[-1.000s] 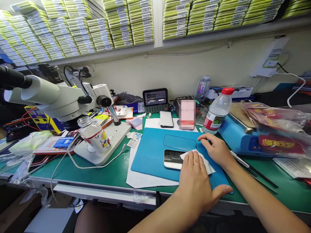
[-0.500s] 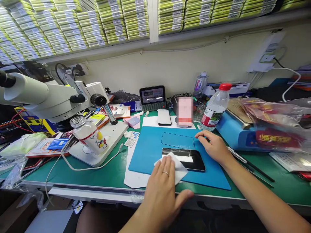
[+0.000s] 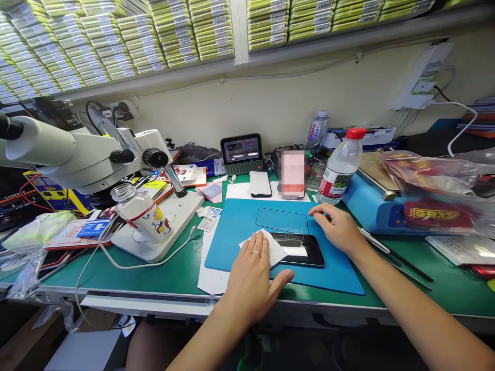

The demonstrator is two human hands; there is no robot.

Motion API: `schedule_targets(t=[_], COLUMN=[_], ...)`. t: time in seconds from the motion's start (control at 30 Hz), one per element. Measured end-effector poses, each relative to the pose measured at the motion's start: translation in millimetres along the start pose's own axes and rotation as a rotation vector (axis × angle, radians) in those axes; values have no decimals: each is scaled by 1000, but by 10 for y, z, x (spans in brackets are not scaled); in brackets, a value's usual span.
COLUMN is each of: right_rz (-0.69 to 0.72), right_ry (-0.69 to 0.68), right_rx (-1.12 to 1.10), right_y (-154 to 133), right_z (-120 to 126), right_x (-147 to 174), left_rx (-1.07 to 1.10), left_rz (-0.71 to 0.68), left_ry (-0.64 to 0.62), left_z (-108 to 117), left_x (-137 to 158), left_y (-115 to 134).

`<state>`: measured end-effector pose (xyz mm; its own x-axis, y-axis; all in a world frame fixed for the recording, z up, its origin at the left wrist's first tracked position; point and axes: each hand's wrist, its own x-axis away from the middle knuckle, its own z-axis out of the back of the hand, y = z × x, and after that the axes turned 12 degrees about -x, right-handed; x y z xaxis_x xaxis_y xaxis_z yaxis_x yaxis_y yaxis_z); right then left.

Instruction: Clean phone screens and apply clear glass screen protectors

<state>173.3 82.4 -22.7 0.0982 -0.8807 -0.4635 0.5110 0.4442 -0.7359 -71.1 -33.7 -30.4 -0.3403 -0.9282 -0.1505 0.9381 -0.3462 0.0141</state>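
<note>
Phone (image 3: 299,250), a flat black slab with rounded corners and a glossy glass face that mirrored pale strips of light, lay on the smooth blue mat (image 3: 240,226) between my two hands. My left hand (image 3: 251,275) was spread flat, palm down, fingers together and thumb out to the side, pressing a thin white wipe (image 3: 270,247) whose soft, creased corner overlapped the end of the phone nearest that hand. A plain ring sat on one finger. My right hand (image 3: 338,229) rested loosely curled on the mat at the phone's far corner, fingertips touching the mat just beside the edge, gripping nothing. Under the mat showed a white sheet of paper (image 3: 211,278). Beyond my right hand stood a clear ribbed plastic bottle (image 3: 340,167) with a red cap. Well off beyond my left hand stood a white microscope (image 3: 96,159) on its flat base.
</note>
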Motion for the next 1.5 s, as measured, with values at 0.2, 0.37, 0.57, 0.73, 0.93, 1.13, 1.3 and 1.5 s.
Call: schedule_targets(t=[0.2,0.37,0.57,0.73,0.93,1.13,1.3,1.5], right_rz=[2,4,38,42,36,39,38,-38], right_ry=[0,5,4,2,-4,-26,-120,-340], right_rx=[-13,-40,-44,-19,-30,-42,-49,-25], right_y=[-5,-5,5,5,2,-24,-244,-337], right_z=[0,-15,-13,4,-2,-2,116,384], right_x=[7,-1,1,23,34,34,142,594], left_rx=[-34,-54,11,19,47,39,-54,-41], left_rz=[8,18,-82,-63,-129,-128,-90,-162], left_ry=[-10,12,50,72,76,89,54,51], left_z=[10,-33,-96,-123,-90,-78,-54,-87], left_x=[-201,-199,-347,-434,-274,-73,86,272], left_y=[7,82,684,995,876,535,90,-187])
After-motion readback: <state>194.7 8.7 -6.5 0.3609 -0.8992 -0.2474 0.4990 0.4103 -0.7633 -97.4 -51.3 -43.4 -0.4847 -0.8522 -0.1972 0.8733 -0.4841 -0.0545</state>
